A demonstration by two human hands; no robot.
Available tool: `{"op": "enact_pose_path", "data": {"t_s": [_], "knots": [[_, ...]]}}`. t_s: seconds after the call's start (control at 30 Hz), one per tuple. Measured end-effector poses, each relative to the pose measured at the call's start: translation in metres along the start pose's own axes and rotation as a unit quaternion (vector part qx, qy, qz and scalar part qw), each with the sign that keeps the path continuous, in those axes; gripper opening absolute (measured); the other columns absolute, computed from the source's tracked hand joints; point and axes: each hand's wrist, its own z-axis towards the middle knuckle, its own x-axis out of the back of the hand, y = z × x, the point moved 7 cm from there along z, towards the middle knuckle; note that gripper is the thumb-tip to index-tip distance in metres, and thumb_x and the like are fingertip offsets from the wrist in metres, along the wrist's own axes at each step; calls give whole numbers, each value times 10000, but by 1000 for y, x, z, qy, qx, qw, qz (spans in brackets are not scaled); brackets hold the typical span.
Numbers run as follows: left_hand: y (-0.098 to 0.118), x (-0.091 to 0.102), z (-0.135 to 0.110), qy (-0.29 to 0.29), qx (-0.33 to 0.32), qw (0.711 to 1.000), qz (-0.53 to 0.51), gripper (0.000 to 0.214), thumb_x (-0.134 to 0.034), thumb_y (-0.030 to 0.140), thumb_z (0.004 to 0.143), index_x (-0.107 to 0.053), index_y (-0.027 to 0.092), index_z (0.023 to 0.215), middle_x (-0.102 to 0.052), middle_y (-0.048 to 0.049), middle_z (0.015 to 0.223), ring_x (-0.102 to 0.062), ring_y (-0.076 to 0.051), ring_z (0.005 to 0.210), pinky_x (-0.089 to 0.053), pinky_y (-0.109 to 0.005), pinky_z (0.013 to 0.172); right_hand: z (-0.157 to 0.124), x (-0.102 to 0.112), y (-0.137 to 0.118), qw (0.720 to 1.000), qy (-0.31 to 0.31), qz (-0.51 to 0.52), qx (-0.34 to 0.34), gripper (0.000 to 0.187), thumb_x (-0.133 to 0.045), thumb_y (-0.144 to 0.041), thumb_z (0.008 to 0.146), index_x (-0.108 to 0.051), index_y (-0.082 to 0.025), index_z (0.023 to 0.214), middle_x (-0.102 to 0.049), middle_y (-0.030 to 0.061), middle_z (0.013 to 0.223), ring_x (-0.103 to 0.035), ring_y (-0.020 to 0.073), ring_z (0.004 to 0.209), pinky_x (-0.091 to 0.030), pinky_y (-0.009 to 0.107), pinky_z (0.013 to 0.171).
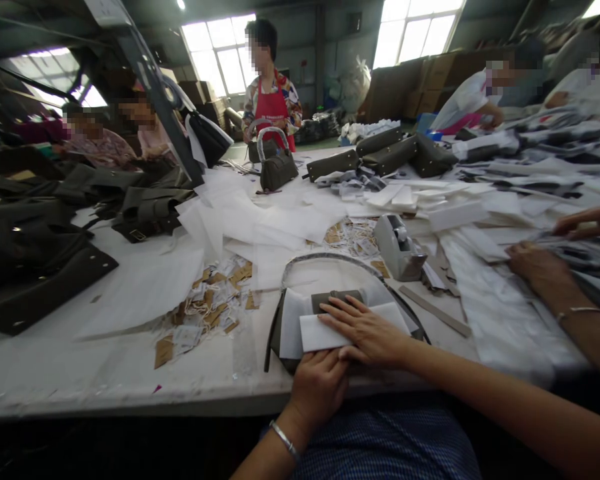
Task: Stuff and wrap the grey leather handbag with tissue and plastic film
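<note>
Handbag point(290, 365), dark green, lies on the near edge of the worktop point(130, 390) right in front of the person, its wrapped handle point(325, 257) arching away at the back. White sheets cover much of it, and a folded white pad point(323, 333) rests on top. The right hand point(367, 328) lies flat on this pad, its grip spread with the fingers reaching left. The left hand point(323, 379) sits at the pad's near edge, fingers bent — whether its grip pinches anything, I cannot tell. Beyond the bag stands a grey tape dispenser point(399, 250), with a brown strip point(436, 311) to its right. A heap of tags point(213, 300) lies to the left of the bag, and more dark bags point(35, 257) are piled farther left. Across the worktop, a person in a red apron point(273, 107) stands behind another handbag point(279, 171); at the right, a co-worker's hand point(537, 267) touches wrapped goods.
</note>
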Motion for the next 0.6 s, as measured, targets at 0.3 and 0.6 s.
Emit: {"op": "enact_pose_path", "data": {"t_s": [0.3, 0.6], "knots": [[-1, 2, 2, 10, -2, 1000, 2, 314, -580, 147, 853, -601, 246, 1150, -703, -23, 1055, -645, -256, 939, -500, -412, 801, 11, 16, -12, 1000, -2, -11, -7, 630, -489, -529, 969, -389, -209, 1502, -436, 155, 1513, -429, 316, 1349, -352, 511, 1099], [0, 3, 2, 15, -10, 1000, 13, 273, -529, 143, 866, -610, 240, 1108, -705, -39, 974, -655, -268, 886, -517, -420, 745, 19, 17, -19, 998, 36, -20, 46, 516, -449, -510, 990, -501, -239, 1426, -475, 116, 1489, -434, 311, 1325, -332, 538, 1099]]}}
